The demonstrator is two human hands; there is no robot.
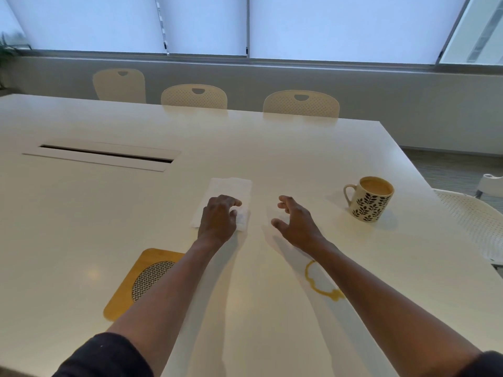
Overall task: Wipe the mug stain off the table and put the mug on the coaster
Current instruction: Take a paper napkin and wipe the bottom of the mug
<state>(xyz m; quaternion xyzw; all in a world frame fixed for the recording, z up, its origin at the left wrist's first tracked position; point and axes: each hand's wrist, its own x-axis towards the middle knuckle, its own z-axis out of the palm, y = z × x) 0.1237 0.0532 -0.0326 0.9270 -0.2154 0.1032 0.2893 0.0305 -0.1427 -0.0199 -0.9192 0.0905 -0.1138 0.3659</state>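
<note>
no brand, label or readable writing anywhere; only a black leaf print on the cream mug [370,198], filled with pale brown drink, handle turned left. stood upright on the white table [285,148], far right, well apart from the coaster [128,288]. lay at the near left, that coaster: a yellow wooden square with a round woven mesh centre, its right corner hidden under the left forearm. showed as a brownish-yellow ring on the table at the near right, the stain [321,281], partly covered by the right forearm crossing over it.

rested palm down on the near end of a folded white paper towel [231,198], the left hand [217,219], fingers [236,203] curled and pressing on the sheet, not clearly lifting it. hovered just right of the towel, apart from it, the right hand [295,221], fingers spread wide and bent, holding nothing. dark sleeves pushed up at both elbows.

further off: a long recessed cable slot [106,153] in the table at the left, three cream perforated chairs [193,97] along the far edge, a white mesh chair [473,216] at the right edge, drawn pale blinds [204,23] over the windows, a bit of green plant [6,50] at the far left.
</note>
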